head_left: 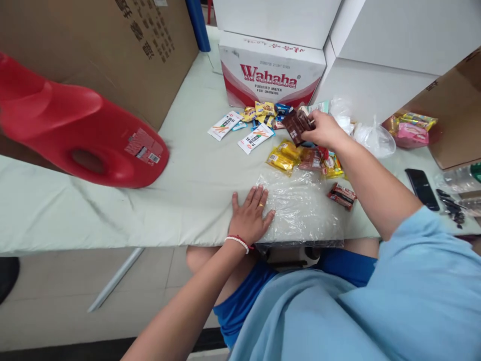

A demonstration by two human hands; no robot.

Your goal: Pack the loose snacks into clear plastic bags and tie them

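My right hand [323,129] grips a dark brown snack packet [294,126] by its right side, over the pile of wrapped snacks. Beside that packet lie two white snack sachets [256,138], and yellow snack packs [283,155] sit just below it. Flat on the cloth, fingers spread, my left hand [250,215] rests at the left edge of a clear plastic bag [304,210]. A single brown-red wrapped snack [341,195] lies to the right of the bag.
A Wahaha water carton [272,75] stands behind the snacks. At the left a red detergent jug [82,135] lies before a large cardboard box [93,50]. To the right are knotted plastic bags [376,140], bagged snacks [413,130] and a black phone [422,189].
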